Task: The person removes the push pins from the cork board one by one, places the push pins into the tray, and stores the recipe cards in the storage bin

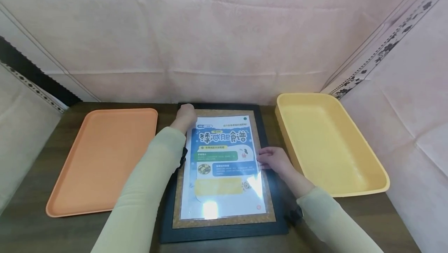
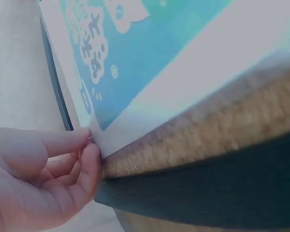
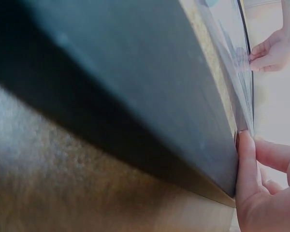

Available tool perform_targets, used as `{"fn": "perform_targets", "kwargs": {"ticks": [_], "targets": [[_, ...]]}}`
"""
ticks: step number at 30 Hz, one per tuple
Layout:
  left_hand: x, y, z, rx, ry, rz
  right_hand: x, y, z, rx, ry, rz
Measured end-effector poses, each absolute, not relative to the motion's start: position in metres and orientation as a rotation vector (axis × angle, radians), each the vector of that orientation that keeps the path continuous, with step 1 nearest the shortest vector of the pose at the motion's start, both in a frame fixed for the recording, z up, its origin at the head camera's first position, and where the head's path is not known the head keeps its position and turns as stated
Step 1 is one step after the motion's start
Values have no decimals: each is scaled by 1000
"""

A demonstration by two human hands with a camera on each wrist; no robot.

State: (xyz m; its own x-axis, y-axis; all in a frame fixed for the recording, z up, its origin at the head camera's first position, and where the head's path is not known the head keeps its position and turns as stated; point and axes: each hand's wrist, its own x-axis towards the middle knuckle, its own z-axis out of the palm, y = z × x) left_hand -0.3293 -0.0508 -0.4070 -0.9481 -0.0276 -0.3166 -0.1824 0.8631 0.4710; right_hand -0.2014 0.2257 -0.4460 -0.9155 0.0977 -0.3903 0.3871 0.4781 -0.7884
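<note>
A laminated poster, blue and white with printed characters, lies over a black-framed cork board. My left hand is at the poster's upper left corner, thumb and forefinger pinching there in the left wrist view. A tiny dark thing shows at those fingertips; I cannot tell what it is. My right hand pinches the poster's right edge between thumb and forefinger, also seen in the right wrist view as a hand beside the black frame. Light glares off the poster's lower part.
To the left lies a flat orange tray. A deeper yellow tray stands on the right, close to my right forearm. All rest on a dark wooden table, with pale cloth hanging behind and at the sides.
</note>
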Motion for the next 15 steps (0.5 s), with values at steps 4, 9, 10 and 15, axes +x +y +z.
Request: {"fn": "perform_targets", "kwargs": {"ticks": [4,9,10,15], "targets": [[-331,-55,-404,-217,2692,803,-202,225,-445,412,2442,-1398],[-340,-65,-408,-255,2599,889,-204,223,-445,412,2449,-1386],[-342,-68,-410,-260,2575,915,-204,223,-445,414,2448,-1389],[-350,-76,-417,-312,2445,1057,-203,225,-446,413,2445,-1403]]}}
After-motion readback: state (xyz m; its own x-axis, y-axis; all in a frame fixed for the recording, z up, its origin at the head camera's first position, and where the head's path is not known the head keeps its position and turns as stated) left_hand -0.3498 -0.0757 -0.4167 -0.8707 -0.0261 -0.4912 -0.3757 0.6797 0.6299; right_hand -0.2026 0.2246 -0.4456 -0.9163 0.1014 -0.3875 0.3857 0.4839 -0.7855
